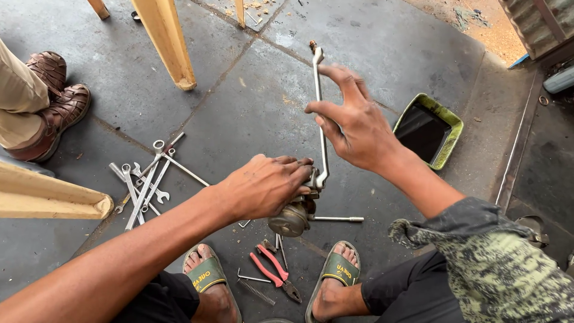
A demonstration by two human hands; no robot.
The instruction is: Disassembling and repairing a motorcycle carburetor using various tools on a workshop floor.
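Head view: turning a long spanner on a small metal part held down on the floor.

Left hand (266,185) clamped over the round metal part (291,219), grip closed on it, pressing it to the dark stone floor (251,107) between the two sandalled feet. Right hand (353,122) up the shank of the long spanner (321,113), grip narrow, fingers half curled and only lightly touching. Looks like mid-turn on a fastener; next calls for a firmer right-hand hold and a steady left. Loose spanners (143,182) well to the left, red pliers (272,269) near the feet, green tray (445,119) to the right.
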